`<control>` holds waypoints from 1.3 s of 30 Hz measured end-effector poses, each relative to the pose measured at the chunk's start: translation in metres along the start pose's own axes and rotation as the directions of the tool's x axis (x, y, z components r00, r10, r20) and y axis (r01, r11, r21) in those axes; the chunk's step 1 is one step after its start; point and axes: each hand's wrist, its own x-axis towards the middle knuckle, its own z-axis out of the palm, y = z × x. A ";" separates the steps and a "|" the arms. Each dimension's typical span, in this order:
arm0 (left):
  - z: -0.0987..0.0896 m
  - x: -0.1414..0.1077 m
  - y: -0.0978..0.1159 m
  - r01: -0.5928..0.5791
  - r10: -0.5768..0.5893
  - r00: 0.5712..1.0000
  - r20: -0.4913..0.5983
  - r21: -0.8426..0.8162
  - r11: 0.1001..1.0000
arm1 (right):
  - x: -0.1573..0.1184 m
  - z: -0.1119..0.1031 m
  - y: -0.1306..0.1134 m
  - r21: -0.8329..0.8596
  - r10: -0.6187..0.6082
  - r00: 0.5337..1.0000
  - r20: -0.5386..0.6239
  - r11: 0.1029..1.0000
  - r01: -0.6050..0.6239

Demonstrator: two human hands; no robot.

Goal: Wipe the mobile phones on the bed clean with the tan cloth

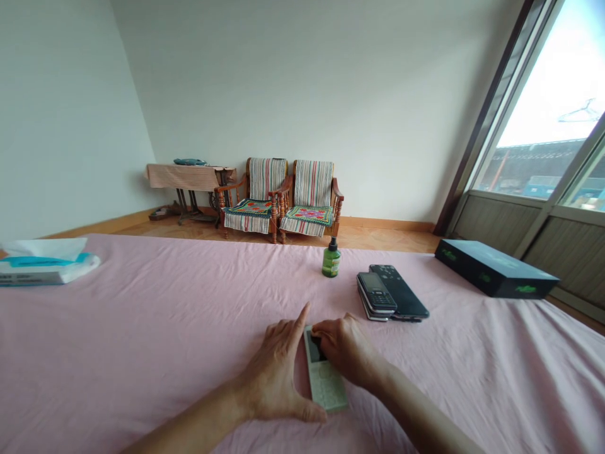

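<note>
A pale keypad mobile phone lies face up on the pink cloth, its dark screen at the far end. My left hand is beside its left edge, thumb and index finger spread wide. The thumb reaches the phone's near left corner, and the index finger points past its far end. My right hand is closed, with its fingertips pressed on the upper part of the screen. Whatever those fingers may hold is too small or hidden to make out.
Beyond my right hand is a stack of keypad phones against a larger dark phone. A green pump bottle stands farther back. A black box sits at right, a tissue pack at left. Two wooden chairs stand behind.
</note>
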 end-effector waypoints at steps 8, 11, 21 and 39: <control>0.002 -0.002 -0.003 -0.003 0.003 1.000 0.001 -0.002 1.000 | -0.001 0.004 -0.005 0.050 -0.064 0.998 0.004 0.997 0.064; 0.001 -0.002 -0.002 0.003 -0.003 1.000 0.012 -0.001 1.000 | -0.001 0.003 -0.005 0.046 -0.045 0.999 -0.006 0.998 0.045; 0.000 -0.002 0.000 0.005 -0.005 1.000 0.012 -0.003 1.000 | -0.005 0.001 -0.004 0.079 -0.097 0.995 0.009 0.992 0.096; 0.001 -0.002 -0.011 -0.058 0.058 0.998 0.038 -0.011 0.998 | -0.036 0.007 0.004 0.415 -0.092 0.994 -0.061 0.903 0.109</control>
